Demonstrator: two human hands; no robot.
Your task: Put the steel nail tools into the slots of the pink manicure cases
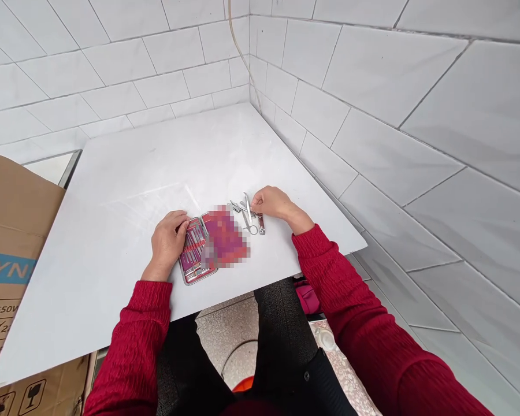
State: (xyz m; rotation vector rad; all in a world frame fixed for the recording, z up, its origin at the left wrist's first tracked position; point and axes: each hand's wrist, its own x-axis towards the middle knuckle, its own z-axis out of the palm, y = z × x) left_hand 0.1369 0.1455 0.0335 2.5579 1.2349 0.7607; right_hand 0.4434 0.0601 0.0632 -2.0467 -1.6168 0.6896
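My left hand (168,240) grips the upper left edge of an opened manicure case (189,281), its thumb over the rim. Slim metal tools sit in a row inside, held by a red strap. A pixelated patch hides most of the case's other half. To the right, my right hand (272,202) is closed in a pinch at a small pile of silver tools. Against its fingertips stands a slim silver tool (248,209) that looks like tweezers. Small scissors (253,230) lie below it, with a nail clipper (262,224) beside them and another small clipper-like tool (234,206) at the left.
The white tabletop (125,167) reaches back to a corner of tiled walls (372,86). Cardboard boxes (13,219) stand at the left edge. A thin cable (238,49) hangs down in the corner. My legs are under the front edge, near a pink item (308,297).
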